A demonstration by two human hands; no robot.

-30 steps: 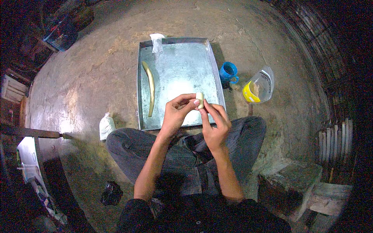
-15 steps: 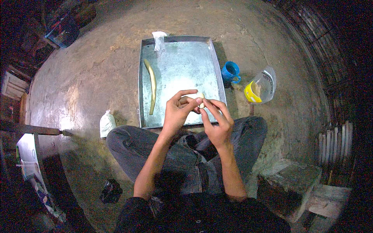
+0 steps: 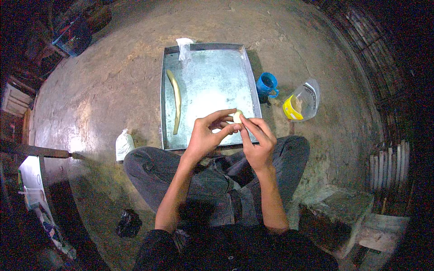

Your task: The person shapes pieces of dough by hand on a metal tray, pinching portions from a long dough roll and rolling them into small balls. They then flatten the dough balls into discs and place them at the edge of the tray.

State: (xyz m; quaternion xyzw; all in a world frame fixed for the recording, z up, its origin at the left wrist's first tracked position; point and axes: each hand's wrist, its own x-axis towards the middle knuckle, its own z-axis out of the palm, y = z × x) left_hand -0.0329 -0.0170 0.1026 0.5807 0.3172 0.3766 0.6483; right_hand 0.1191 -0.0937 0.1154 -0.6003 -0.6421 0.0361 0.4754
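Note:
In front of me lies a rectangular metal tray (image 3: pixel 217 67). A long pale-yellow strip, apparently dough (image 3: pixel 175 99), runs along its left side. Above the tray's near half, both hands hold a small pale dough piece (image 3: pixel 237 117). My right hand (image 3: pixel 257 147) pinches it between thumb and forefinger. My left hand (image 3: pixel 206 135) has its curved fingertips around the same piece, with some fingers partly hidden behind the others.
A small white bag (image 3: pixel 184 49) hangs over the tray's far rim. A blue mug (image 3: pixel 266 86) and a yellow-labelled clear bag (image 3: pixel 296 104) stand right. A white sack (image 3: pixel 125 147) sits left, a black bag (image 3: pixel 128 223) lower left, a concrete block (image 3: pixel 334 207) lower right.
The piece has shifted slightly right and turned in my fingers. My right hand has moved a little right, and my left thumb has slid down from the piece's face.

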